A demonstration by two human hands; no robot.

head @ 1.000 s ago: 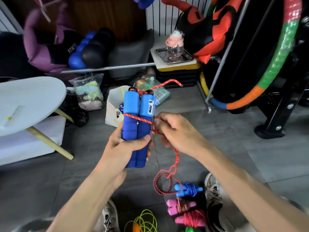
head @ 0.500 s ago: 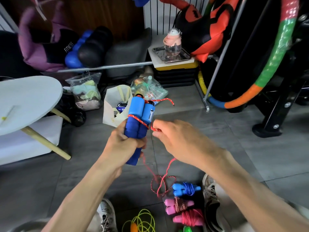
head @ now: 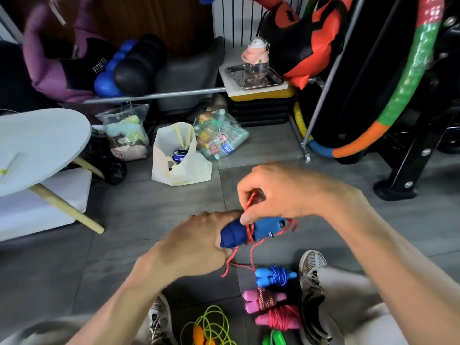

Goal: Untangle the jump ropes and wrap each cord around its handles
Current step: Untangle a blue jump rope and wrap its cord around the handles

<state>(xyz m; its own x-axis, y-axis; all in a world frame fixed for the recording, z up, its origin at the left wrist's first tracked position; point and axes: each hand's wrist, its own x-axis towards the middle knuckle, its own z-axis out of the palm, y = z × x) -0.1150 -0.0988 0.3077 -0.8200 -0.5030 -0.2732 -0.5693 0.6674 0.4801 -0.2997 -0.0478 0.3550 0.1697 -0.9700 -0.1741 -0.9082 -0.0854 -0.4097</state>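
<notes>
Grey tiled floor [head: 139,207] underfoot, cluttered along the far side. At left, a round pale-blue tilted worktop on a wooden leg [head: 37,145]. At right, a segmented hoop in green, orange and blue foam [head: 398,95] leaning against black gear. Beyond the hands, a white shopping bag [head: 184,168], standing open, with a clear plastic sack of bottles [head: 219,135] just beside it. Nearer, the left hand [head: 196,242], fingers curled round the butt end of the pair of blue foam jump-rope handles [head: 251,231], held level over the floor and pointing right. Above them, the right hand [head: 281,192], thumb and forefinger pinching the red speckled cord [head: 249,231], already looped a few turns round the middle of the handles, with slack trailing down toward the floor between the shoes. Below, between two patterned sneakers [head: 311,272], a row of finished bundles lying close together: small blue handles wound in blue cord [head: 275,276], pink handles wound in striped cord [head: 263,298], pink handles wound in red cord [head: 281,317]. Beside these, at the bottom edge, a loose yellow-green rope with orange handles [head: 211,327], unwound, and a green handle [head: 275,338], partly cut off.
</notes>
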